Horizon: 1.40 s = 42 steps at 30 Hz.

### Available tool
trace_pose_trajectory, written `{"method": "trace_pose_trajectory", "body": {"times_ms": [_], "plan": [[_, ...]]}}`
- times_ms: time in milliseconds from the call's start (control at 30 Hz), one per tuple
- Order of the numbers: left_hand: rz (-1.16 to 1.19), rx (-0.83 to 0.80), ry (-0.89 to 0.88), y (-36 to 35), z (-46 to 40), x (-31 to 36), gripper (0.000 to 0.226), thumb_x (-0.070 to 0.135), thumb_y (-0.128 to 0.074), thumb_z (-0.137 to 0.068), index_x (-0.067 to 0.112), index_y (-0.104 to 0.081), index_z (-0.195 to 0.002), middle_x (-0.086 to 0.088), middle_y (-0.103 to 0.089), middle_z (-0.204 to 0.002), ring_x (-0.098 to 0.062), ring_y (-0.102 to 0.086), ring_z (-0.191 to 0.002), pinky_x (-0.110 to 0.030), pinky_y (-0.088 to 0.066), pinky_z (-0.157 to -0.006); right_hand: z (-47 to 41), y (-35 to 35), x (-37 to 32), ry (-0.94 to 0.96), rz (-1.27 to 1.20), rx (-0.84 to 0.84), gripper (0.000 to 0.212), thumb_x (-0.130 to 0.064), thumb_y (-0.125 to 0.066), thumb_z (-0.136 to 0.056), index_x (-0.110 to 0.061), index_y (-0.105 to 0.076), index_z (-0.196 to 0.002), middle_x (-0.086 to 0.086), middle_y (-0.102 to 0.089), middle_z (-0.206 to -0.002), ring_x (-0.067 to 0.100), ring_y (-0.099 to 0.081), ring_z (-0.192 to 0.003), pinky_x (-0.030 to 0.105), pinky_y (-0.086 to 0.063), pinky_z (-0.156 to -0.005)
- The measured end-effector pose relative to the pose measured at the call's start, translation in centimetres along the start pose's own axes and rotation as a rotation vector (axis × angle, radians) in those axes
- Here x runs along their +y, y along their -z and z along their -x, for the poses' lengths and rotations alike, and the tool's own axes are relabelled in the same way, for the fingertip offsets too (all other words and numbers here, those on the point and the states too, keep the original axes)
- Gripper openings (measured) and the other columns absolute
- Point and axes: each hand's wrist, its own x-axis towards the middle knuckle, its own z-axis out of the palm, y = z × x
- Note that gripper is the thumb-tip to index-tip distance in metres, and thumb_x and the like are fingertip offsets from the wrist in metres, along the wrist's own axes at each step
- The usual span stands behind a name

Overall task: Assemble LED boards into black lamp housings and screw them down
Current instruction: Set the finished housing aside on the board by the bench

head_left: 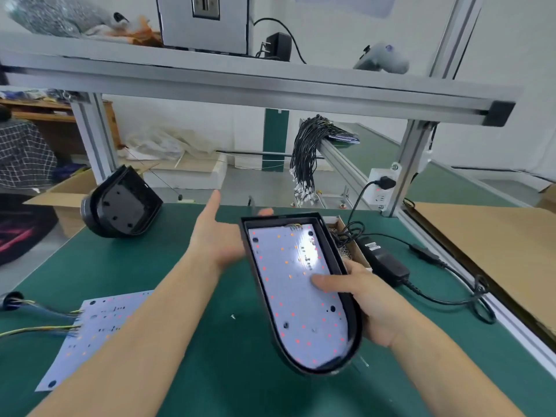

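A black lamp housing (350, 299) is held tilted above the green mat, with a white LED board (294, 284) lying inside it. My right hand (364, 299) grips the housing's right rim, thumb pressed on the board. My left hand (219, 236) supports the housing's far left side from behind; its thumb points up and a fingertip shows past the top edge. A second LED board (90, 335) with coloured wires lies flat at the left. Another black housing (120, 203) rests tilted at the back left of the mat.
A small cardboard box (349, 239) of screws sits just right of the held housing. Beside it lies a black power adapter (385, 260) with its cable running to a socket (382, 188). A bundle of black wires (307, 155) hangs behind. Cardboard sheet (487, 236) at right.
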Motion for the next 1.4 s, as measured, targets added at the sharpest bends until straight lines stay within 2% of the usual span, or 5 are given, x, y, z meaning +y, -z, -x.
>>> {"method": "trace_pose_trajectory", "body": {"times_ms": [333,867,1000,1167,1400], "plan": [[-0.702,0.324,-0.526,-0.9,-4.4,2.9,0.020,-0.001,-0.031,-0.100,0.006,-0.050,-0.101,-0.008,-0.048,-0.074,-0.009,-0.039,-0.040,-0.015,-0.034,-0.036,1.2,5.5,-1.6,-0.021,0.122,0.310,0.026,0.004,-0.071,-0.072,-0.003,-0.069,-0.097,0.015,-0.074,-0.088,0.031,-0.069,-0.067,0.035,-0.055,-0.060],[-2.707,0.312,-1.064,-1.6,0.7,-7.3,0.084,-0.002,-0.044,-0.080,0.036,-0.017,-0.149,0.005,-0.030,-0.135,-0.017,-0.047,-0.094,-0.026,-0.033,-0.057,-5.7,1.3,-4.2,0.092,0.104,0.500,0.073,-0.072,-0.056,-0.077,-0.012,-0.065,-0.118,0.008,-0.068,-0.117,0.028,-0.065,-0.106,0.045,-0.050,-0.098],[-2.574,-0.006,-1.136,-1.5,0.9,-8.0,0.053,0.018,-0.051,-0.094,0.037,-0.039,-0.142,0.008,-0.026,-0.148,-0.016,-0.049,-0.108,-0.030,-0.047,-0.075,-4.7,2.9,-3.9,0.211,0.077,0.553,0.039,-0.043,-0.064,-0.089,-0.006,-0.066,-0.103,0.012,-0.071,-0.111,0.034,-0.064,-0.109,0.052,-0.048,-0.098],[-1.278,0.040,-0.679,-4.0,-0.1,-8.7,0.076,0.048,-0.066,-0.079,0.038,-0.031,-0.146,0.010,-0.034,-0.147,-0.006,-0.039,-0.128,-0.027,-0.030,-0.105,-2.2,6.8,-5.0,0.304,0.066,0.649,0.031,-0.044,-0.060,-0.091,-0.015,-0.067,-0.094,0.004,-0.072,-0.109,0.030,-0.064,-0.110,0.051,-0.048,-0.099],[-0.920,-0.084,-0.262,-6.9,-4.7,-16.6,0.054,0.010,-0.061,-0.092,0.019,-0.040,-0.140,0.000,-0.052,-0.135,-0.018,-0.062,-0.087,-0.037,-0.055,-0.081,3.6,11.8,-6.0,0.352,0.230,0.809,0.024,-0.049,-0.053,-0.093,-0.026,-0.063,-0.094,-0.006,-0.066,-0.118,0.023,-0.055,-0.123,0.039,-0.042,-0.105]]}}
